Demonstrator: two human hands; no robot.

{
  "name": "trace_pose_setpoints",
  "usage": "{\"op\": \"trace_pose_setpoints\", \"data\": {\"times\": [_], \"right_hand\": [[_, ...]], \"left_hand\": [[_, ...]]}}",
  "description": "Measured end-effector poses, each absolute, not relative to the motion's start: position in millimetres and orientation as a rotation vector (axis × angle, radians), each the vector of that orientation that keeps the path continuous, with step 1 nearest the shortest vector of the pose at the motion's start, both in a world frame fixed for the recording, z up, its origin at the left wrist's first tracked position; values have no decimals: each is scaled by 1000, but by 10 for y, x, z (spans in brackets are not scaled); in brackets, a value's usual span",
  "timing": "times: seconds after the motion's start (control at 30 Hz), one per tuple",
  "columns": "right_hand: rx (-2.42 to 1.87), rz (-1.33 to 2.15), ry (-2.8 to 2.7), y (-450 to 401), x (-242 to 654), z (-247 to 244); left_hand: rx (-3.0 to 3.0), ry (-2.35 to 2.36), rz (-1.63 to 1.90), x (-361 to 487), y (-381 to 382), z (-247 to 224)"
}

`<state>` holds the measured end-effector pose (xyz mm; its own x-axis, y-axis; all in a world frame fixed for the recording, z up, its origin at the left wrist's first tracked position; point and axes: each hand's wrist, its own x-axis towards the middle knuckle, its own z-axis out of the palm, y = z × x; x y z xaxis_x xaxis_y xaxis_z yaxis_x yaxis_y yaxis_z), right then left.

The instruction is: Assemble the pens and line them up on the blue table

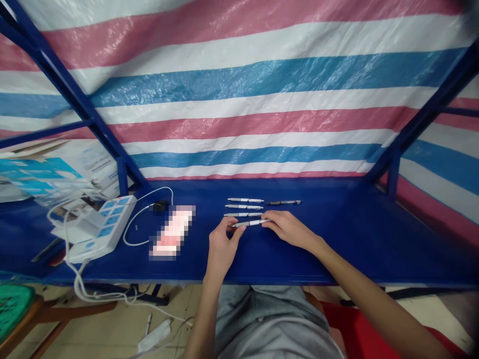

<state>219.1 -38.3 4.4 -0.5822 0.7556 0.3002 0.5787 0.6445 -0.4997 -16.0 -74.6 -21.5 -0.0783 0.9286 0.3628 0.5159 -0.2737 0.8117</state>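
Observation:
A white pen lies crosswise between my hands, just above or on the blue tabletop. My left hand pinches its left end between thumb and fingers. At its right end, the fingers of my right hand close on the other tip. Directly beyond it are three similar white pens, in roughly parallel rows: a far one, a middle one and a near one, partly behind my left fingers. A black pen with a clear barrel lies to their right.
On the left are a white power strip with tangled cables, a blurred-out pixelated item and stacked boxes. Blue metal posts and a striped tarp bound the blue table. A green stool stands lower left.

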Motion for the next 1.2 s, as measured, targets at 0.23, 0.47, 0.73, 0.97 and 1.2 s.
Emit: {"op": "trace_pose_setpoints", "data": {"times": [0.23, 0.47, 0.73, 0.97, 1.2], "right_hand": [[-1028, 494, -2382, -389, 2192, 50], [-1066, 476, -2411, -389, 2180, 42], [-1056, 463, -2406, -372, 2195, 21], [-1039, 460, -2385, -382, 2190, 32], [-1043, 431, -2402, -375, 2191, 23]], "left_hand": [[1840, 1584, 1212, -150, -768, -186], [1848, 1530, 1244, -161, -753, -223], [1844, 1523, 1278, -157, -743, -249], [1805, 1624, 1221, -152, -772, -190], [1826, 1572, 1230, -163, -764, -205]]}}
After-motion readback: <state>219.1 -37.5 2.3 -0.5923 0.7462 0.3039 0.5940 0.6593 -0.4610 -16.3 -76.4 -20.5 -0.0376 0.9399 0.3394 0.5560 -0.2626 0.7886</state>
